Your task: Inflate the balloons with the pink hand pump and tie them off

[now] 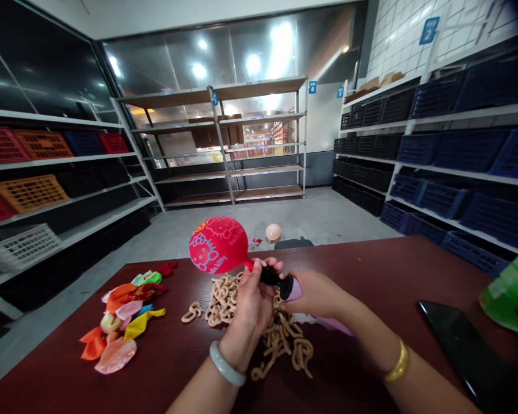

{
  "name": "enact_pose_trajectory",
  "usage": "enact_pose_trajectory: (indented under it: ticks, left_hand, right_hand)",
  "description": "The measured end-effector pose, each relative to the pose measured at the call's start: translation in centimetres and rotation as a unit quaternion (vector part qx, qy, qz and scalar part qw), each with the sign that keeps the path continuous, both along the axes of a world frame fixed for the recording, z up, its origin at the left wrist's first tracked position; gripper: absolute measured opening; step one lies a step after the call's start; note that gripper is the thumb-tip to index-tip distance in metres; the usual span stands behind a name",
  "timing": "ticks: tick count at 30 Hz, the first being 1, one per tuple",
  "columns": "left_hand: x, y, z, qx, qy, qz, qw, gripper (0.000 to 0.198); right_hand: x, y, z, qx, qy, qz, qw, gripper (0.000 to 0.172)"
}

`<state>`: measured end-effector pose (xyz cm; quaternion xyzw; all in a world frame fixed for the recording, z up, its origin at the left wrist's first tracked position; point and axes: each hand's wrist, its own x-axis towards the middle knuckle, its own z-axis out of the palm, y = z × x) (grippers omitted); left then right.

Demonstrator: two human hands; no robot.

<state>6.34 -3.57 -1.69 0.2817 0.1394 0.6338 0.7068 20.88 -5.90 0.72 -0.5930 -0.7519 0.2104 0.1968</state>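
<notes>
A partly inflated red balloon (218,245) with printed cartoon cats points left, its neck on the nozzle end of a black and lilac hand balloon pump (269,276). My left hand (255,296) is closed around the balloon's neck and the pump's nozzle end. At the other end, my right hand (317,292) wraps the pump's lilac part, mostly hiding it. Beneath both hands lies a heap of beige loops (224,298), partly covered by my forearms. Several limp balloons (125,310) in mixed colours lie to the left on the dark red table (176,374).
To the right rest a dark flat device (457,339) and a green package (511,293). Beyond the table, a pale round balloon (273,232) is on the floor. Shelves with red and orange crates (32,192) stand left, blue crates (442,198) right, and a rack (263,169) behind.
</notes>
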Motion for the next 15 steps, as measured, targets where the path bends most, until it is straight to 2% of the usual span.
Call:
enact_pose_trajectory:
  ticks: [5, 11, 15]
  left_hand:
    - [-0.8, 0.5, 1.1, 0.026, -0.011, 0.033, 0.999, 0.021]
    - [-6.8, 4.0, 2.4, 0.033, -0.038, 0.137, 0.989, 0.02]
    - [-9.0, 5.1, 2.5, 0.025, -0.053, 0.148, 0.987, 0.02]
  right_hand:
    - [-0.6, 0.3, -1.0, -0.007, 0.061, 0.032, 0.998, 0.041]
    - [0.4, 0.5, -0.5, -0.054, 0.04, 0.046, 0.997, 0.035]
    - [1.3, 0.7, -0.5, -0.044, -0.015, 0.047, 0.998, 0.035]
